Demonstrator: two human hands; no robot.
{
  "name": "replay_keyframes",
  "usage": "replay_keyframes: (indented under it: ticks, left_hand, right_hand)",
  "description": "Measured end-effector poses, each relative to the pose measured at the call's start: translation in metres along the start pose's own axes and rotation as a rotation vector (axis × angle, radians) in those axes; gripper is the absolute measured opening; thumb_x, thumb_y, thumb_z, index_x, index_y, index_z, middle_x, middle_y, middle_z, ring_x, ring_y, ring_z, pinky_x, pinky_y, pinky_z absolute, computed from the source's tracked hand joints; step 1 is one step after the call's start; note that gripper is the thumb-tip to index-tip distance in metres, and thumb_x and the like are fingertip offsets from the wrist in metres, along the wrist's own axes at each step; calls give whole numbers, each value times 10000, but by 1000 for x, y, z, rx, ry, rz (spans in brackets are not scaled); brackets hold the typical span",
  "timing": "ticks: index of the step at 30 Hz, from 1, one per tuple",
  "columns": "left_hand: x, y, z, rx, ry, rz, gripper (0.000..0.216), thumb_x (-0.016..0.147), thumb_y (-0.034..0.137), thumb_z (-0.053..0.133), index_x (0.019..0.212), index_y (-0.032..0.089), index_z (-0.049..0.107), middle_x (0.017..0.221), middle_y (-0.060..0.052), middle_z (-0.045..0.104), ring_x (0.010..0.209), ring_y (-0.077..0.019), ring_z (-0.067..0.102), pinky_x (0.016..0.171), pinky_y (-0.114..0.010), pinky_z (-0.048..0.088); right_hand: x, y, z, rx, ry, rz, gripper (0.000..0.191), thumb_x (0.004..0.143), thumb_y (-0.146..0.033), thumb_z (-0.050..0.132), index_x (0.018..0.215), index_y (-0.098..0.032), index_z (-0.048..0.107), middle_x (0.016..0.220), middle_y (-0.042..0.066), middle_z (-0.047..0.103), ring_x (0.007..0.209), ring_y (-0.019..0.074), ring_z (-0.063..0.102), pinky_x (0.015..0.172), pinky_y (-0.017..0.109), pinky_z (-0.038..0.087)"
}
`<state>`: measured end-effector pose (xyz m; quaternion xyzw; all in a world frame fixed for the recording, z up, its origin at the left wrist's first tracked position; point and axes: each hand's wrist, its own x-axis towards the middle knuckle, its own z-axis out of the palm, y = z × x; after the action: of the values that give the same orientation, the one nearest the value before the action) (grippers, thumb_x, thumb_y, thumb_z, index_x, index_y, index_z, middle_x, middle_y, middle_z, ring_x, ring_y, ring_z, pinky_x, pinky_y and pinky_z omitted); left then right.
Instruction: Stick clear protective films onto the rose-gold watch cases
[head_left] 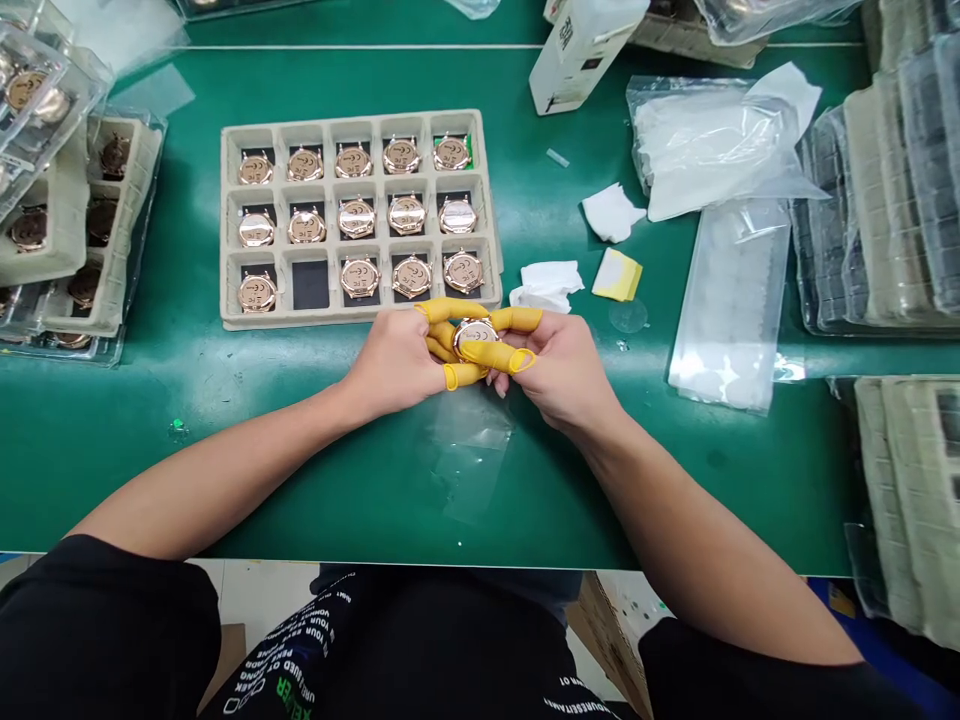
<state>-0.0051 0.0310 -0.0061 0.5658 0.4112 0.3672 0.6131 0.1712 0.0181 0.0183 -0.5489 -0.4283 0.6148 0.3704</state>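
Note:
Between both hands I hold a rose-gold watch case [475, 338], its engraved back turned up. My left hand [409, 355] grips it from the left, and my right hand [551, 360] from the right with the thumb lying across the back. Yellow finger cots cover several fingertips on each hand. Just beyond my hands lies a beige compartment tray [360, 318] of similar watch cases, backs up. One compartment [310, 286] in its front row holds no case and shows a black bottom. A clear plastic film [472, 460] lies on the table below my hands.
Crumpled white tissues [551, 285] and a yellow-and-white pad [618, 275] lie right of the tray. Farther right are bagged white sheets [712, 140], clear plastic sleeves [731, 300] and stacked trays [874, 210]. More filled trays [112, 240] are piled at left. A white box [585, 55] stands at the back.

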Motion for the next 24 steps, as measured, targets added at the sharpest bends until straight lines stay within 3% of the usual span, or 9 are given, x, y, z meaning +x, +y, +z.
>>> replay_keyframes:
  ticks: [3, 7, 14, 24]
  left_hand:
    - [1, 0, 0, -15, -6, -5, 573, 653, 192, 882, 1210, 133, 759, 854, -24, 778, 727, -121, 713, 698, -223, 611]
    - [1, 1, -1, 14, 3, 6, 576, 649, 211, 887, 1206, 137, 764, 747, 15, 718, 652, -89, 642, 644, -198, 579]
    - [0, 3, -2, 11, -10, -3, 585, 653, 222, 888, 1217, 133, 758, 804, -10, 753, 685, -98, 664, 643, -191, 572]
    - [1, 5, -4, 29, -16, -27, 589, 648, 217, 893, 1215, 131, 759, 751, 4, 716, 640, -91, 621, 619, -200, 558]
  right_hand:
    - [1, 0, 0, 6, 54, -16, 423, 553, -464, 995, 733, -193, 725, 538, -31, 608, 393, 77, 468, 367, 223, 359]
    - [1, -4, -11, 140, -69, 2, 454, 628, -576, 927, 699, -175, 727, 540, 44, 670, 445, 158, 614, 420, 270, 495]
    - [4, 2, -17, 169, -51, -45, 388, 504, -342, 1029, 768, -189, 790, 622, 2, 725, 455, 140, 653, 453, 252, 576]
    - [4, 6, -22, 153, -97, -82, 370, 547, -331, 1025, 823, -197, 817, 642, 2, 735, 504, 145, 678, 529, 275, 620]
